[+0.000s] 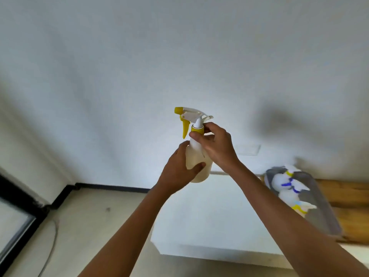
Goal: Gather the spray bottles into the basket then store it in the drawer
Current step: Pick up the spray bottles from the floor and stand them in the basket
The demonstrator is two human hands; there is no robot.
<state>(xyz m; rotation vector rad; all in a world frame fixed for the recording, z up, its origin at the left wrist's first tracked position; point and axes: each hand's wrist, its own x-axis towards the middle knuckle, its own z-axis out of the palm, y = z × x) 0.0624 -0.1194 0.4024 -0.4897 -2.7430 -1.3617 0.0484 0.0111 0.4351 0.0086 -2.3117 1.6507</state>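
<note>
A white cabinet (209,212) fills the lower middle. To its right the wooden counter (349,192) carries the grey basket (323,216), which already holds several spray bottles (287,184). The yellow-trigger spray bottle (194,152) is up in the air, long axis upright — left hand (177,170) wrapped round its body, right hand (215,144) pinching the yellow collar. The basket lies lower right of it, nearer the right hand.
</note>
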